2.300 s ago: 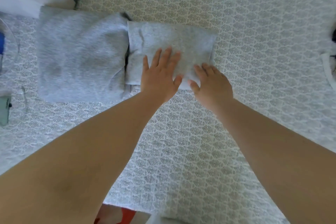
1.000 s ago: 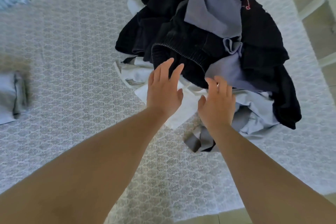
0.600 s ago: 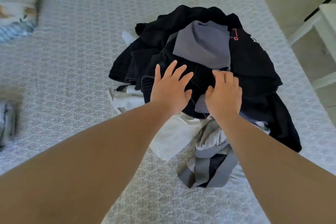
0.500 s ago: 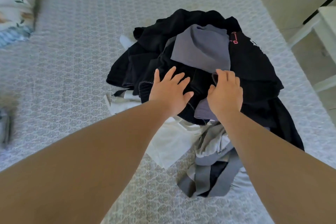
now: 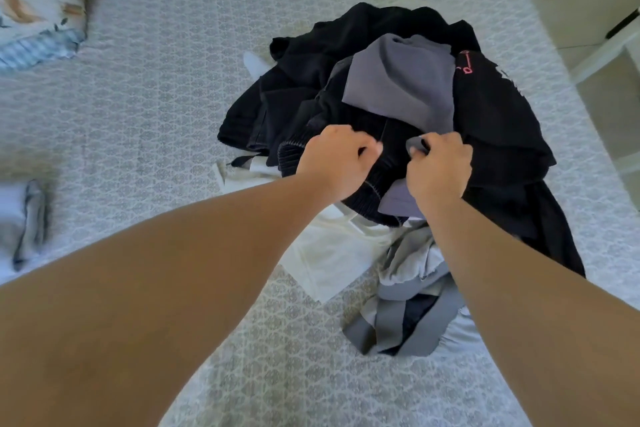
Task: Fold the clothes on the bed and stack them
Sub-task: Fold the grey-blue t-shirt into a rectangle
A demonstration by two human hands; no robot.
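Seeing bed (image 5: 173, 87) with clothes pile (image 5: 498, 121) far right of centre. I read left hand (image 5: 337, 161) fisted on black knit (image 5: 294, 156), right hand (image 5: 438, 166) pinching grey top (image 5: 401, 87). Pillow (image 5: 34, 0) far left.

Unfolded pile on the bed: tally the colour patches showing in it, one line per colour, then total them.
Counted as visible patches; garment boundaries cannot be told.
Black fabric: 1 mass, gripped by the left hand
Purple-grey cloth: 1, pinched by the right hand
White garment: 1
Light grey clothing: 1
Total: 4 colour patches
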